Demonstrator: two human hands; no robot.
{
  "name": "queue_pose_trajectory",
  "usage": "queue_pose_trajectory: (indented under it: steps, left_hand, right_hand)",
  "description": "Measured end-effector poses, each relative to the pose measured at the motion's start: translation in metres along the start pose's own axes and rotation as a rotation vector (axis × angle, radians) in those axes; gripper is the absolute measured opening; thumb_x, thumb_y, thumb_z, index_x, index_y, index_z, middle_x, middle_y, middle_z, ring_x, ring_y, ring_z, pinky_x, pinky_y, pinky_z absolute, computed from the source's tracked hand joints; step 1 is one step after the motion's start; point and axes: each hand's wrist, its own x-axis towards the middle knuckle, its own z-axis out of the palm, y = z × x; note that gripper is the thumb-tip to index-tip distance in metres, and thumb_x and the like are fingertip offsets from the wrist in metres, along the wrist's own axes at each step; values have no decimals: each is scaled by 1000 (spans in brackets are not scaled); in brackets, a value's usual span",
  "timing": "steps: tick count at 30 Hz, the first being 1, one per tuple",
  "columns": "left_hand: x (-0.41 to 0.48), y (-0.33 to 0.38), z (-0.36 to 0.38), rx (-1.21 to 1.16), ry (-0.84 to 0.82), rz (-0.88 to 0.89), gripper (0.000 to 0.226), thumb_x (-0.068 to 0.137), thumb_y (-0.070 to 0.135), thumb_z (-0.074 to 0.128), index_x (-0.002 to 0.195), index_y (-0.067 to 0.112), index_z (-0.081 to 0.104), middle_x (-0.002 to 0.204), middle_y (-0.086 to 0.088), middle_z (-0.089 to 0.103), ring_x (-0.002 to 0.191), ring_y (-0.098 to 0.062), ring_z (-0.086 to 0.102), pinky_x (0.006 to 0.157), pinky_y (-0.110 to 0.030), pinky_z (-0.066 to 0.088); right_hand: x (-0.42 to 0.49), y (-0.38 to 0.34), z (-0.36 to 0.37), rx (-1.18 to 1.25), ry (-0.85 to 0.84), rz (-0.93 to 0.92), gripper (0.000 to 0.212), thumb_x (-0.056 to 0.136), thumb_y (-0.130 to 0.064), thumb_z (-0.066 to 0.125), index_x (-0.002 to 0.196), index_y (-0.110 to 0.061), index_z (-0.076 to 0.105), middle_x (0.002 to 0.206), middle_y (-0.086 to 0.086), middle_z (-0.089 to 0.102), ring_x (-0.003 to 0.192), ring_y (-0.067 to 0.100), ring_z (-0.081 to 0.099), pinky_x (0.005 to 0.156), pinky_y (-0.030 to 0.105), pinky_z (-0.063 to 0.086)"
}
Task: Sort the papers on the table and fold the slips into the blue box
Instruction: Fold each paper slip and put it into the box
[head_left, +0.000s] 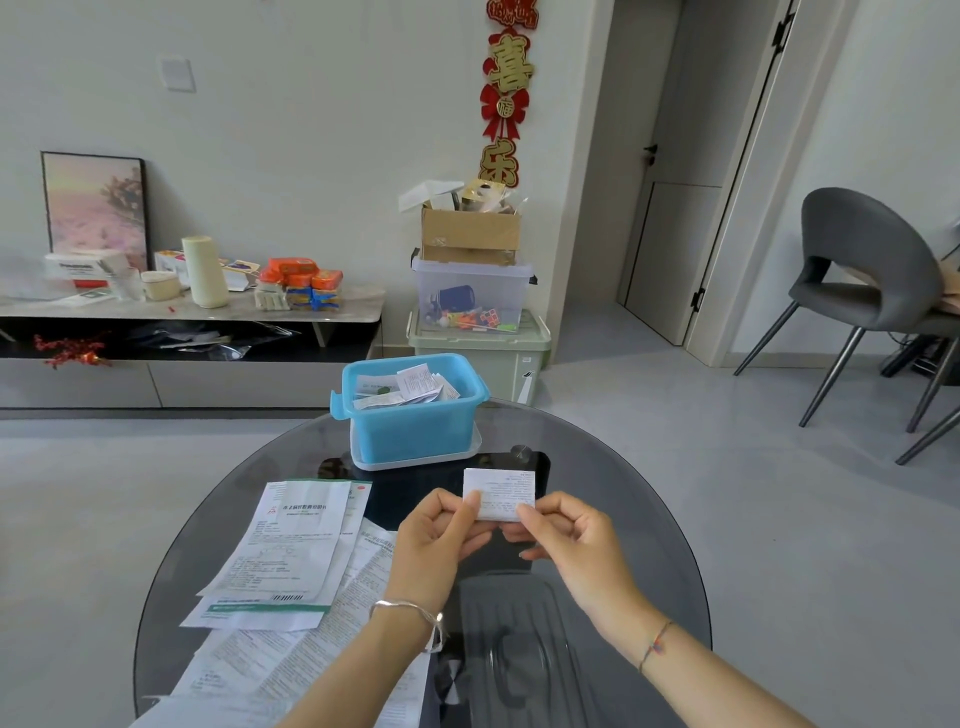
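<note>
- Printed papers (280, 561) lie spread and overlapping on the near-left part of the round glass table (649, 519), some running off the bottom edge of the view.
- Both forearms reach in from below; a silver bangle (415, 613) sits on the left wrist, a thin cord (655, 644) on the right.
- Left hand (436, 535) pinches the left edge of a small folded slip (498, 491) between thumb and curled fingers.
- Right hand (566, 540) pinches the slip's right lower edge the same way; the slip is held upright above the table, clear of the glass.
- Blue box (415, 431) stands open at the table's far side, just beyond the slip, on a clear lid (415, 464).
- Folded slips (410, 387) are piled inside the box.
</note>
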Motion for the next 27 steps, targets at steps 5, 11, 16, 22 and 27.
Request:
queue_pose_trajectory:
  steps: [5, 11, 16, 22, 27]
  left_hand:
    - [1, -2, 0, 40, 30, 19, 18, 88, 15, 61, 81, 0, 53, 91, -10, 75, 90, -21, 72, 72, -24, 58]
    - [-2, -1, 1, 34, 37, 27, 16, 89, 11, 60, 88, 2, 47, 90, -12, 74, 90, -21, 72, 68, -21, 57]
    - [-2, -2, 0, 8, 45, 16, 18, 89, 8, 60, 94, 4, 43, 88, -14, 74, 87, -21, 72, 65, -19, 56]
    - [-2, -1, -1, 39, 1, -36, 19, 87, 10, 64, 105, 8, 58, 90, -8, 75, 86, -18, 72, 67, -18, 56]
    - [-4, -3, -1, 86, 1, -26, 20, 85, 11, 67, 104, 10, 67, 94, -5, 75, 88, -15, 72, 70, -17, 56]
  right_hand:
    - [0, 0, 2, 6, -1, 39, 16, 90, -12, 61, 94, 3, 61, 86, 5, 75, 81, 20, 72, 63, 23, 56]
    - [0, -2, 2, -1, 8, 72, 14, 90, -11, 61, 91, 2, 56, 81, 8, 75, 72, 20, 71, 59, 23, 54]
    - [2, 1, 1, 26, -10, 119, 16, 91, -11, 61, 103, -4, 53, 81, 9, 74, 68, 17, 69, 58, 22, 52]
    - [3, 3, -2, -3, -41, 111, 20, 91, -13, 60, 96, 7, 59, 78, 10, 74, 68, 16, 69, 59, 20, 51]
    - [1, 5, -2, -15, -63, 103, 13, 92, -13, 60, 95, -1, 62, 79, 9, 74, 71, 17, 70, 60, 22, 52]
